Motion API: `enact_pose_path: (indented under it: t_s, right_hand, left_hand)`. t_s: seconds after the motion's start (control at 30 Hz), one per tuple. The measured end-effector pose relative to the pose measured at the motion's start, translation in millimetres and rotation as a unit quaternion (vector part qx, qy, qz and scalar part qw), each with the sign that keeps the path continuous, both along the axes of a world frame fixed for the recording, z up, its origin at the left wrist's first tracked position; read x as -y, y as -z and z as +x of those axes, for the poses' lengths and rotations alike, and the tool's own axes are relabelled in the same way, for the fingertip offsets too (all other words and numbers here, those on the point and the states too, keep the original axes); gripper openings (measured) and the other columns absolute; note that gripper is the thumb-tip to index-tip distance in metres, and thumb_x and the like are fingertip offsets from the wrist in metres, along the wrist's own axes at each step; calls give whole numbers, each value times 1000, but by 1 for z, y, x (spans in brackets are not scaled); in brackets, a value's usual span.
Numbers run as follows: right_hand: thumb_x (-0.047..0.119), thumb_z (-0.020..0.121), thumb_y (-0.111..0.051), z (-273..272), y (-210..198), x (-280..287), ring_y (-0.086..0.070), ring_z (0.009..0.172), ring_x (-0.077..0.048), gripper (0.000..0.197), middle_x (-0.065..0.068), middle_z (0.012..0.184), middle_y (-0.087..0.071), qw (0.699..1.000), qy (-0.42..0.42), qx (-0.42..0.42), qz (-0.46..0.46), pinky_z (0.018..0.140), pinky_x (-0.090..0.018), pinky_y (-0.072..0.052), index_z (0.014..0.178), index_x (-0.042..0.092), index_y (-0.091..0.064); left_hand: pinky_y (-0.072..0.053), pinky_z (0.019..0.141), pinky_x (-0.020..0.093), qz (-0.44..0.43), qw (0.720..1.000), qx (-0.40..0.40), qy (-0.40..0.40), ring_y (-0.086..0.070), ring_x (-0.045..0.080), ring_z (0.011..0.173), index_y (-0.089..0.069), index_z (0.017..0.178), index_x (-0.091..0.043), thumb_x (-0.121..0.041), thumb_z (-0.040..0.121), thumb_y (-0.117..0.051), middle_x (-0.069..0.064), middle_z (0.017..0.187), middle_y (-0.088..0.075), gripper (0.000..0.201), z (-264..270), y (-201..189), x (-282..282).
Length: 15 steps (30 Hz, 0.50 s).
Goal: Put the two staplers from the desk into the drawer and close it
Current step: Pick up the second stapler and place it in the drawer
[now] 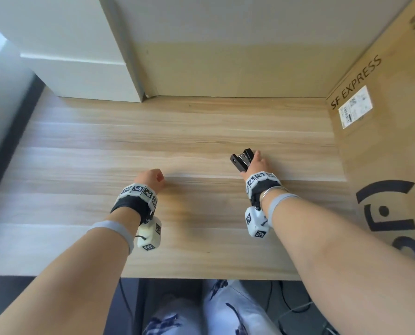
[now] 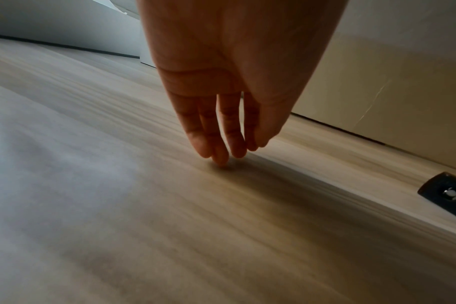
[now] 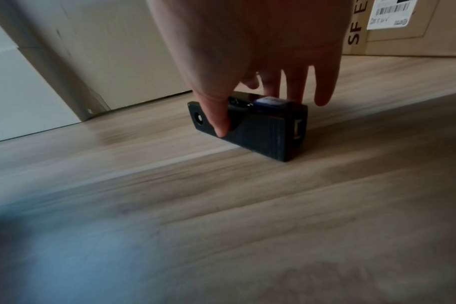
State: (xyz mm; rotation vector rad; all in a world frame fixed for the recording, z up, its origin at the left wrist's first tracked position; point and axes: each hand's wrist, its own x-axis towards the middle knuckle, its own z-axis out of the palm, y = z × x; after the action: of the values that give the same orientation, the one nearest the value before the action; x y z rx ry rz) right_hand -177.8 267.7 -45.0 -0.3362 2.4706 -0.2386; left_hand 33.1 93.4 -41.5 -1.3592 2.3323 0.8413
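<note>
A black stapler (image 1: 241, 160) stands on the wooden desk (image 1: 153, 131) right of centre. In the head view it shows two dark bodies side by side, and I cannot tell whether that is one stapler or two together. My right hand (image 1: 256, 164) grips it from above. In the right wrist view the thumb (image 3: 219, 123) presses the stapler's (image 3: 261, 135) near face and the other fingers reach over its far side. My left hand (image 1: 153, 177) holds nothing, its straight fingertips (image 2: 219, 154) touching the bare desk. The stapler's end (image 2: 448, 193) shows at that view's right edge. No drawer is in view.
A tall cardboard box (image 1: 382, 117) marked SF EXPRESS walls off the desk's right side. A white box (image 1: 80, 68) and a cardboard panel (image 1: 225, 68) stand along the back. The desk's front edge (image 1: 201, 276) is near my body, with my legs and cables below.
</note>
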Motion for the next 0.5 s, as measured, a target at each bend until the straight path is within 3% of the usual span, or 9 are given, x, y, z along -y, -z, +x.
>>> enact_pose_path:
  t_s: [0.1, 0.23, 0.4, 0.5]
  right_hand:
    - [17, 85, -68, -3, 1, 0, -42, 130, -33, 72, -19, 140, -40, 999, -25, -36, 11, 105, -39, -38, 142, 2, -26]
    - [20, 81, -71, -1, -4, -4, -50, 122, -30, 61, -17, 135, -40, 998, -49, -42, 27, 100, -35, -43, 130, -1, -39]
    - [15, 76, -74, 16, -13, 0, -59, 109, -33, 63, -16, 134, -36, 997, -61, -44, -19, 87, -33, -48, 126, 1, -39]
    - [16, 75, -75, 32, -22, 7, -59, 109, -36, 67, -17, 129, -45, 994, -90, -47, -43, 80, -37, -49, 127, 5, -35]
  left_hand:
    - [-50, 85, 35, -8, 1000, 10, -3, -63, 33, 104, -63, 110, -4, -12, 91, -49, 18, 112, -69, 25, 0, 2, -4]
    - [-48, 81, 34, -14, 1000, 4, -8, -63, 33, 103, -64, 109, -2, -10, 91, -48, 19, 111, -69, 26, 1, -1, -8]
    - [-46, 76, 33, -24, 1000, -8, -17, -62, 32, 94, -64, 106, -2, -9, 91, -46, 19, 107, -69, 25, 14, -6, -5]
    - [-46, 74, 33, -34, 999, -19, -27, -61, 32, 88, -65, 103, -3, -10, 90, -45, 20, 105, -70, 24, 27, -9, -1]
